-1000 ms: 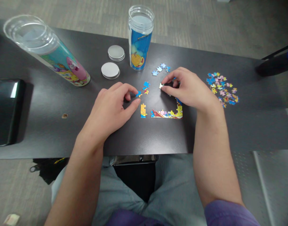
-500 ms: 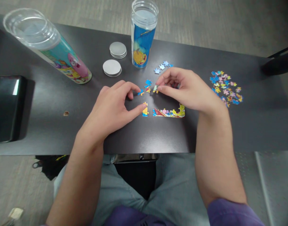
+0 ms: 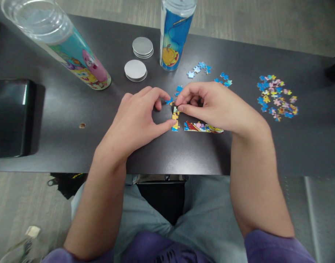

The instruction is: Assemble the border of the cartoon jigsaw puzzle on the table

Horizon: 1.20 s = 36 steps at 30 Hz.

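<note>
My right hand (image 3: 215, 106) pinches a small pale green and yellow jigsaw piece (image 3: 175, 109) between thumb and forefinger. The held piece meets the top of a short upright yellow-and-blue jigsaw section (image 3: 175, 127). My left hand (image 3: 138, 118) is open, thumb and forefinger apart. Its thumb tip rests on that section, and its forefinger is at a loose blue jigsaw piece (image 3: 169, 101). To the right lies a joined bottom strip (image 3: 201, 127) of colourful pieces, its right end partly covered by my right hand. More blue pieces (image 3: 179, 89) show just beyond the right fingertips.
Loose jigsaw pieces (image 3: 277, 96) lie spread at the right; pale blue ones (image 3: 198, 68) lie farther back. Two tall clear-topped tubes, one teal (image 3: 85, 62) and one blue (image 3: 174, 40), stand behind two stacks of silver discs (image 3: 135, 70). A black case (image 3: 11, 118) sits left.
The pinched piece has come down and left onto the upright yellow section. My left thumb stays on that section. The whole view has shifted slightly.
</note>
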Each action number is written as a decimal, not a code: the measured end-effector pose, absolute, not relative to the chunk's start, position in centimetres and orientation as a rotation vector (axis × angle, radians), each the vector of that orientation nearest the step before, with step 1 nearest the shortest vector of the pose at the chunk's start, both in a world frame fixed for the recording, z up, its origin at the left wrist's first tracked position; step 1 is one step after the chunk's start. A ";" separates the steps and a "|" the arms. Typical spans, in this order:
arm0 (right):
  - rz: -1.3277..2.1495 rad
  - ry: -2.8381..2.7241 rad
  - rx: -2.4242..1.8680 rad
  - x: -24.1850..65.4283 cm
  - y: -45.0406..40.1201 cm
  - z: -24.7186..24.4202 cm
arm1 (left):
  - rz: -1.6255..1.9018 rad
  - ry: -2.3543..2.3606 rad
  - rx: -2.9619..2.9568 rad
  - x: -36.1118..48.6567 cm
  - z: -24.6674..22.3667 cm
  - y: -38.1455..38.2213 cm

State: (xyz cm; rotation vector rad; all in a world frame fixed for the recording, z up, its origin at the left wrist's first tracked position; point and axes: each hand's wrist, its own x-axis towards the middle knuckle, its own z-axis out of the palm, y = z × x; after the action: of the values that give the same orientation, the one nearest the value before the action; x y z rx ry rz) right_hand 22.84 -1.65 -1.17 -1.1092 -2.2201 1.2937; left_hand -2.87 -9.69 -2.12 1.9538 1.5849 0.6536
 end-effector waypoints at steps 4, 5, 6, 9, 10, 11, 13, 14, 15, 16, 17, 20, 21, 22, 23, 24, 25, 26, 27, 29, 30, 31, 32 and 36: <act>1.289 -2.218 -1.141 22.7 -1.7 -1.1 | 0.641 1.600 1.954 -2.8 -2.1 -9.7; 1.277 -2.224 -1.148 22.6 -1.8 -1.1 | 0.633 1.600 1.955 -2.8 -2.1 -9.7; 1.261 -2.231 -1.153 22.5 -1.8 -1.1 | 0.624 1.601 1.958 -2.8 -2.1 -9.7; 1.216 -2.244 -1.174 22.3 -1.9 -0.9 | 0.601 1.603 1.972 -2.8 -1.9 -9.6; 1.210 -2.247 -1.186 22.3 -1.9 -0.9 | 0.594 1.604 1.975 -2.7 -1.8 -9.6; 1.206 -2.248 -1.198 22.3 -2.0 -0.8 | 0.587 1.608 1.977 -2.7 -1.7 -9.6; 1.201 -2.257 -1.220 22.2 -2.0 -0.7 | 0.568 1.619 1.982 -2.5 -1.4 -9.6; 1.192 -2.260 -1.230 22.2 -2.1 -0.7 | 0.556 1.625 1.986 -2.5 -1.3 -9.6; 1.179 -2.260 -1.239 22.2 -2.1 -0.6 | 0.547 1.630 1.990 -2.5 -1.2 -9.6; 1.160 -2.257 -1.245 22.1 -2.1 -0.6 | 0.540 1.634 1.993 -2.4 -1.2 -9.6; 1.140 -2.254 -1.249 22.1 -2.1 -0.5 | 0.541 1.638 1.992 -2.4 -1.2 -9.6; 1.087 -2.261 -1.252 22.2 -2.0 -0.5 | 0.546 1.640 1.976 -2.5 -1.3 -9.7; 1.079 -2.266 -1.251 22.3 -2.0 -0.5 | 0.552 1.638 1.973 -2.6 -1.4 -9.7; 1.070 -2.266 -1.249 22.4 -1.9 -0.5 | 0.556 1.635 1.969 -2.6 -1.5 -9.6; 1.053 -2.260 -1.248 22.5 -1.9 -0.4 | 0.559 1.631 1.966 -2.7 -1.6 -9.6; 1.022 -2.247 -1.252 22.7 -1.8 -0.4 | 0.561 1.625 1.962 -2.8 -1.7 -9.6; 0.983 -2.231 -1.262 22.9 -1.8 -0.4 | 0.561 1.620 1.957 -2.8 -1.7 -9.6; 0.936 -2.214 -1.279 23.1 -1.7 -0.3 | 0.558 1.614 1.951 -2.9 -1.8 -9.6; 0.887 -2.198 -1.300 23.2 -1.7 -0.3 | 0.554 1.608 1.948 -2.9 -1.8 -9.5; 0.833 -2.188 -1.339 23.4 -1.5 -0.5 | 0.554 1.592 1.946 -3.1 -1.8 -9.5; 0.824 -2.189 -1.348 23.5 -1.4 -0.6 | 0.563 1.582 1.944 -3.1 -1.8 -9.5; 0.824 -2.195 -1.348 23.5 -1.3 -0.7 | 0.575 1.571 1.941 -3.2 -1.8 -9.5; 0.826 -2.203 -1.338 23.4 -1.2 -0.9 | 0.593 1.562 1.937 -3.2 -1.7 -9.6; 0.828 -2.281 -1.286 23.3 -0.7 -1.7 | 0.560 1.534 1.962 -3.3 -1.2 -9.7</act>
State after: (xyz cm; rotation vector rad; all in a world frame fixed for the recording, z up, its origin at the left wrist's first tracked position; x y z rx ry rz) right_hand 23.28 -0.72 -1.75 -1.2859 -2.2812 0.8281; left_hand -3.32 -9.71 -1.21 1.9618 1.5335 0.5600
